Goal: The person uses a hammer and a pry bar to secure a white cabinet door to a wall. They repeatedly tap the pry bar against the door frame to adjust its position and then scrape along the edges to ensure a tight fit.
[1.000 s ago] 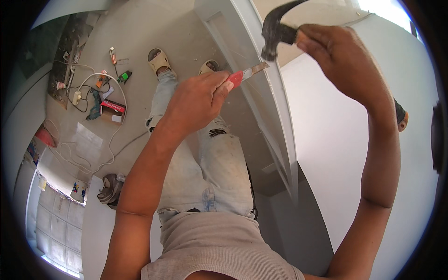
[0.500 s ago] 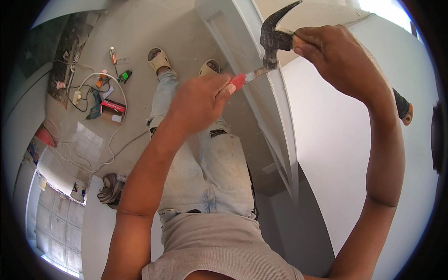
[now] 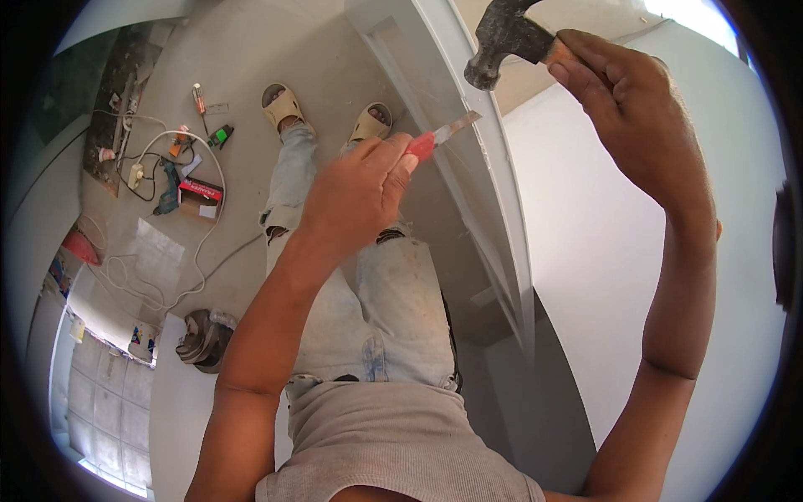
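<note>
Raised since half a second ago, the claw hammer [image 3: 504, 38] now stands clear of the chisel [image 3: 443, 134], open air between its face and the red handle end. Right hand [image 3: 629, 109] is wrapped tight round the hammer's handle. Left hand [image 3: 358, 197] is closed on the chisel, whose blade tip meets the white door frame edge [image 3: 489, 159] just beyond the knuckles.

Colours I see from here

Red-handled chisel [image 3: 442, 137] with grey blade, dark grey hammer [image 3: 502, 38] head at twelve o'clock; pale blue jeans [image 3: 368, 301], beige sandals [image 3: 283, 106], white door frame [image 3: 493, 167].
</note>
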The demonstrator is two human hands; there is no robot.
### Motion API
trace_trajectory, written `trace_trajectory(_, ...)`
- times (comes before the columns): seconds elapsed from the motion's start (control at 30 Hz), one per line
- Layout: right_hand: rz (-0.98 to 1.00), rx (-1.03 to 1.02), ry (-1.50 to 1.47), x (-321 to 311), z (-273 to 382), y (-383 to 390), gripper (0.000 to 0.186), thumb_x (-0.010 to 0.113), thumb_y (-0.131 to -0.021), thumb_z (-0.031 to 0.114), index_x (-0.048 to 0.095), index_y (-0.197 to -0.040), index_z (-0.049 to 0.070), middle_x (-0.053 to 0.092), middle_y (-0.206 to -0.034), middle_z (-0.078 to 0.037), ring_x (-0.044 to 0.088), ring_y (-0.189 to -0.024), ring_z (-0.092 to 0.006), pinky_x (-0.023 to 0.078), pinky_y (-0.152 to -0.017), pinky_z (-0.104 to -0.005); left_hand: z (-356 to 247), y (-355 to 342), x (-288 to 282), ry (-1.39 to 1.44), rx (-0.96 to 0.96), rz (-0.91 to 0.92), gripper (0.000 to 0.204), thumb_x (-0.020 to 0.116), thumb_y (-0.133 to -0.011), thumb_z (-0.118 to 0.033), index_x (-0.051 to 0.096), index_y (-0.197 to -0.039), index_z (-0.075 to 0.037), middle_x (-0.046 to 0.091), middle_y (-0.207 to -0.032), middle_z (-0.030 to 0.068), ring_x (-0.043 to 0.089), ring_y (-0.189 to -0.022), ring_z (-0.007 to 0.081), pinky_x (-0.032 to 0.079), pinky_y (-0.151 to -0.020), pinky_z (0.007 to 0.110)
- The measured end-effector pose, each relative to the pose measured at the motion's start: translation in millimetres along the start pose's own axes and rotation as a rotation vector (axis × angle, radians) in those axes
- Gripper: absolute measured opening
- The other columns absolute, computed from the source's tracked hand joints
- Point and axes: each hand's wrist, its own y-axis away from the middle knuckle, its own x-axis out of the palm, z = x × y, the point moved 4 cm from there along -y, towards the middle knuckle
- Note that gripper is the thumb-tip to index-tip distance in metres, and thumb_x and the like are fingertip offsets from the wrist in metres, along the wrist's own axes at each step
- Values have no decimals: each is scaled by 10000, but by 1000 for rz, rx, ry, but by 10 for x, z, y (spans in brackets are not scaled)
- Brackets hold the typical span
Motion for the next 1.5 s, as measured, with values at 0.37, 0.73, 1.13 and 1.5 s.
trace_trajectory(0.37,41,74,-32,102,22,86,256,598,-1028,231,675,-949,0,580,-700,-212,498,-589,-348,461,-644,-452,4,-23,7,-21,56,18,251,662,-996,-166,671,-1181,4,659,-840,148,625,-675,303,496,-622,399)
trace_trajectory(0.73,46,-91,54,171,63,37,275,594,-1023,228,654,-899,-9,592,-726,-224,524,-612,-370,453,-652,-471,8,-52,-15,55,33,50,255,656,-999,-174,676,-1172,11,675,-848,171,637,-702,330,506,-663,409)
trace_trajectory(1.13,90,-8,24,162,53,-14,280,613,-999,207,634,-877,-45,573,-734,-256,491,-626,-402,436,-653,-487,2,-41,11,44,8,67,255,652,-1005,-193,677,-1152,14,682,-868,180,643,-734,351,502,-676,416)
trace_trajectory(1.5,109,19,15,204,60,48,273,602,-1022,225,657,-923,-24,605,-735,-211,527,-628,-357,462,-664,-464,-14,-22,51,8,-11,109,260,656,-1001,-191,678,-1165,9,701,-918,179,662,-751,348,518,-674,417)
